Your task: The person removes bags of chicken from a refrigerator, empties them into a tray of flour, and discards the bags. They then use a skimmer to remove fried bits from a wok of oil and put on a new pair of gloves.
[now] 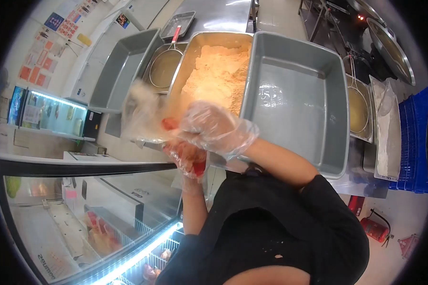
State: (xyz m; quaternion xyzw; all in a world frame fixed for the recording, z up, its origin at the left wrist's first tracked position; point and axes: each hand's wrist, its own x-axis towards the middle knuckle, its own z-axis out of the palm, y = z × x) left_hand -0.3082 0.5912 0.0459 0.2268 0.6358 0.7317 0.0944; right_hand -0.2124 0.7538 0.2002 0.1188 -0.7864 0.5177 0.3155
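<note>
A clear plastic bag (pixel 140 116) with red parts hangs in front of me, left of the tray of orange-tan powder (pixel 216 76), and motion blurs it. My right hand (pixel 214 127), in a clear plastic glove, is closed on the bag's gathered end. Just below it, my left hand (pixel 188 159), gloved too, is wrapped around a red part that seems to belong to the same bag. What the bag contains is too blurred to tell. Both hands are close together near the powder tray's front edge.
A large grey tub (pixel 295 104) stands right of the powder, and another grey tub (pixel 121 71) to the left. Strainers with liquid lie in pans: one strainer (pixel 166 69) left, another strainer (pixel 357 109) right. A glass-topped freezer (pixel 81 209) borders my left side.
</note>
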